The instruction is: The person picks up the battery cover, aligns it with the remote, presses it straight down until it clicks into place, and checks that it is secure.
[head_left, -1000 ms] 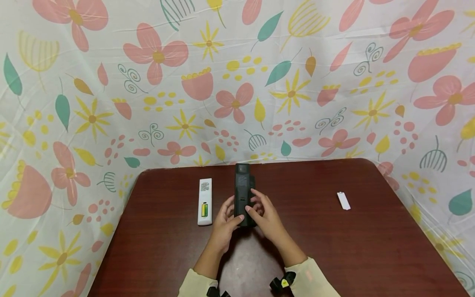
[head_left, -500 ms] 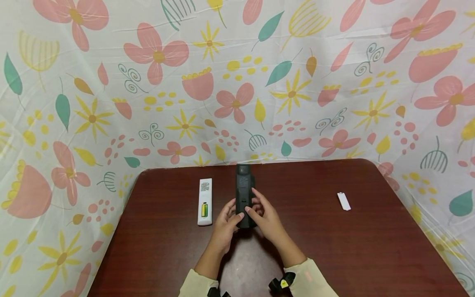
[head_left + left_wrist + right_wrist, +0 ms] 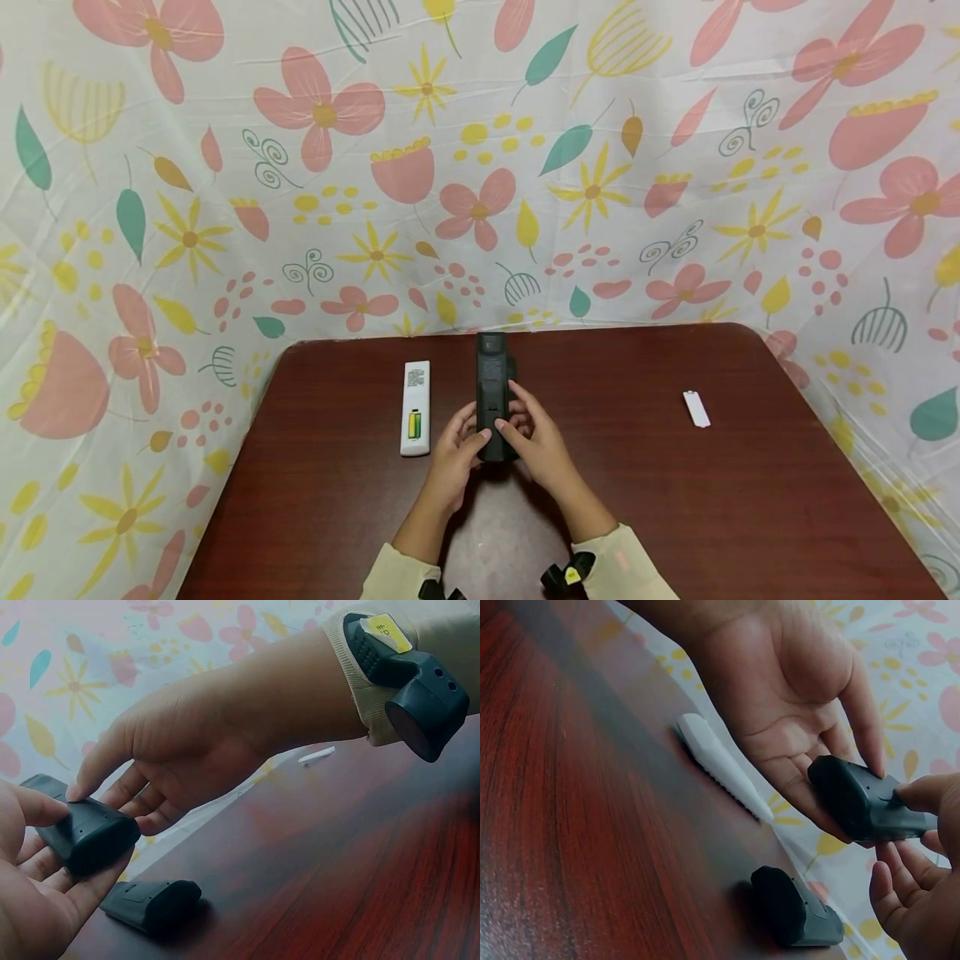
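Observation:
Both hands hold a long black handset (image 3: 492, 383) with its back up, printed text near its far end and a small latch-like mark lower down. My left hand (image 3: 450, 471) grips its near left side, thumb on top and fingers underneath. From the right, my right hand (image 3: 546, 450) holds it with the thumb pressed near the latch mark and the fingers along the side. A second black handset (image 3: 154, 906) lies on the table below, mostly hidden by the held one in the head view. The held handset's underside is hidden.
Left of the hands, a white remote control (image 3: 415, 392) lies back up, its battery bay uncovered with a yellow-green battery (image 3: 414, 425) showing. A small white battery cover (image 3: 696, 409) lies far right on the brown table (image 3: 750, 500). A flowered cloth (image 3: 480, 100) hangs behind.
The black handset has shifted very slightly right and toward me. Both hands keep the same hold, thumbs on its back.

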Available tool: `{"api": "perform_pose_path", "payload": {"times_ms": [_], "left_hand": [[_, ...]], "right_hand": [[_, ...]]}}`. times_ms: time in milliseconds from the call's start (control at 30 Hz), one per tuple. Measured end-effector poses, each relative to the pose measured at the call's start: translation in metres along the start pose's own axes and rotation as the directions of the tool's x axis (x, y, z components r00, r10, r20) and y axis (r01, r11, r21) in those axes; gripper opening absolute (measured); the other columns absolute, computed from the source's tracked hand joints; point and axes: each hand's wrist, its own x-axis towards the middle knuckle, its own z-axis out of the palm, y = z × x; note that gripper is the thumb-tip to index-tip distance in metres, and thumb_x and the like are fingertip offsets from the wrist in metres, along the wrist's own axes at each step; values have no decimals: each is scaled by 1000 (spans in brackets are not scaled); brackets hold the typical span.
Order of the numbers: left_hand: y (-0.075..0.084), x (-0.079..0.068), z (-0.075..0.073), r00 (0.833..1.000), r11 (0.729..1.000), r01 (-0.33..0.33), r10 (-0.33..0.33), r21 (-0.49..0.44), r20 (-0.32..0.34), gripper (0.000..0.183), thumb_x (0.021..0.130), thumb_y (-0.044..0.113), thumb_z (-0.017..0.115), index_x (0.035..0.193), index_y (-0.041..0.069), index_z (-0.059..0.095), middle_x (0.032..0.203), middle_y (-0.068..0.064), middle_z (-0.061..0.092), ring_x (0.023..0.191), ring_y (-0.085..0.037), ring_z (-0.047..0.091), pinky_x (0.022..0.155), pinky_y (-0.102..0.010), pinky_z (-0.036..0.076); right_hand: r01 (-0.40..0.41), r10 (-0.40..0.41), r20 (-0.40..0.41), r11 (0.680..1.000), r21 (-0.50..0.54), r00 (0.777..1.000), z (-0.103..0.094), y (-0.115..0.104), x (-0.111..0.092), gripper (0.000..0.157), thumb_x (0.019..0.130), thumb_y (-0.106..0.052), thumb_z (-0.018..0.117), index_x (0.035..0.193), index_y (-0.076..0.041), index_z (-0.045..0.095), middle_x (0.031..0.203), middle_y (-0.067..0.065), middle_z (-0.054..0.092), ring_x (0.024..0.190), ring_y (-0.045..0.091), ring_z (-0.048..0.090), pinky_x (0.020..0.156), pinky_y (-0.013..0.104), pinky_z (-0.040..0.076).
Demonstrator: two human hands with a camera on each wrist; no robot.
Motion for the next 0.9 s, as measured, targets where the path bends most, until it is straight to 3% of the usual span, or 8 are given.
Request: {"api": "perform_pose_path", "payload": {"times_ms": [433, 767, 900], "left_hand": [[-2, 0, -1, 1000, 1000, 15, -15, 2, -9, 56, 99, 15, 61, 152, 18, 43, 147, -14, 54, 107, -16, 68, 79, -31, 54], [-2, 1, 0, 1000, 1000, 19, -19, 23, -17, 55, 100, 15, 61, 152, 17, 43, 147, -13, 54, 105, -16, 68, 78, -30, 53], [-3, 1, 0, 1000, 1000, 17, -16, 16, -18, 55, 99, 13, 60, 151, 17, 44, 147, -14, 54, 105, -15, 68, 78, -30, 53]], "right_hand": [[19, -19, -8, 1000, 13, 1000, 1, 4, 0, 62, 95, -16, 70, 152, -23, 45, 121, 15, 61, 92, 16, 59, 78, 23, 47], [31, -31, -36, 1000, -2, 999, 4, 6, 1, 64, 94, -7, 69, 152, -8, 43, 119, 22, 61, 90, 20, 58, 76, 24, 46], [28, -28, -33, 1000, -14, 999, 4, 5, 0, 63, 95, -8, 69, 152, -8, 43, 119, 22, 62, 90, 17, 58, 76, 23, 46]]}}
